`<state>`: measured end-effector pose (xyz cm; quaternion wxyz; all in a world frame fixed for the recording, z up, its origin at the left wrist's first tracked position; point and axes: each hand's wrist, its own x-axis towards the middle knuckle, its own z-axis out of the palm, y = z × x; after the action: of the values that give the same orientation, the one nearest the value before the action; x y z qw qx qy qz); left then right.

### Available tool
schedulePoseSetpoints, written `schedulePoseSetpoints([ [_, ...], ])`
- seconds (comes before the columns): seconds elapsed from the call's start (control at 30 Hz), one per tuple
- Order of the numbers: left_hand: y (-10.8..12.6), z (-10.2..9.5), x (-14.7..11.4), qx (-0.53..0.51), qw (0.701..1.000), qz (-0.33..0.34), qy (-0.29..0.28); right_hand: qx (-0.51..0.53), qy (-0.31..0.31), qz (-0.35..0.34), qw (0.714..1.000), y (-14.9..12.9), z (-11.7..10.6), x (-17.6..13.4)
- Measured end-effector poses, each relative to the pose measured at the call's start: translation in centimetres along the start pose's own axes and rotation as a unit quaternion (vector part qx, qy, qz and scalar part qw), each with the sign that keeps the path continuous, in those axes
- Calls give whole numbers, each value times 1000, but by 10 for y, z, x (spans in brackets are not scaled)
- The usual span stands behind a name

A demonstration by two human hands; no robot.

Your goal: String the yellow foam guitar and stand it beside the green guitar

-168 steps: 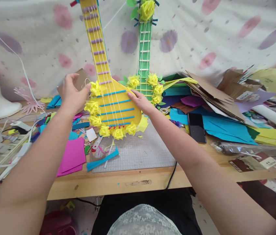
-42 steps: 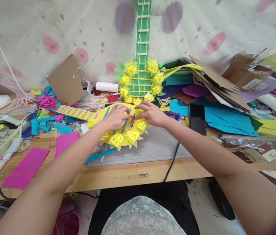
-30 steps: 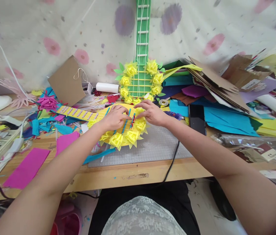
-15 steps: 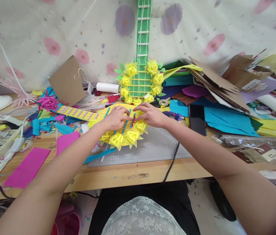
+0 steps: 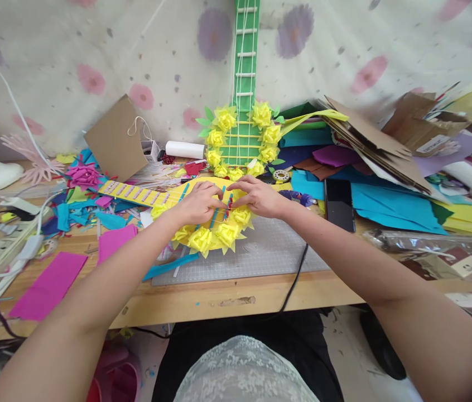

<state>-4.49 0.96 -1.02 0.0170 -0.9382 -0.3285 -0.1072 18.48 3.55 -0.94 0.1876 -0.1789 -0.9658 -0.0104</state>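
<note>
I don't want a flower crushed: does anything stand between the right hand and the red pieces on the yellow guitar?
Nothing visible does. The fingers of the right hand are at the red pieces on the yellow guitar; whether they touch is unclear. The nearest yellow flower sits beside those pieces, toward the person.

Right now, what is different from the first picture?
The yellow paper-flowered guitar went from upright to lying, neck leftwards. The right hand released its edge; now it and the left hand are near the red string ends. The green guitar with yellow flowers stayed upright behind.
</note>
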Motion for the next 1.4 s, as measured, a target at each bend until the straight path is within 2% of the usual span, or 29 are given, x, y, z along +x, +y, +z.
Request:
schedulePoseSetpoints([
  [0.2,0,-2,1,5,1000,-1,12,1,4,-4,1000,0,-2,1],
  [0.4,0,-2,2,7,1000,3,-9,-5,0,-7,1000,0,-1,2],
  [0.73,4,-4,2,1,1000,13,-3,-6,0,-9,1000,-2,-1,2],
  [0.97,-2,-3,4,7,1000,-23,20,-30,39,8,999,9,-1,0],
  [1.2,-4,4,9,18,1000,-24,10,-40,30,2,999,12,4,1],
  [1.4,-4,2,9,23,999,-28,14,-43,23,1,999,12,5,0],
])
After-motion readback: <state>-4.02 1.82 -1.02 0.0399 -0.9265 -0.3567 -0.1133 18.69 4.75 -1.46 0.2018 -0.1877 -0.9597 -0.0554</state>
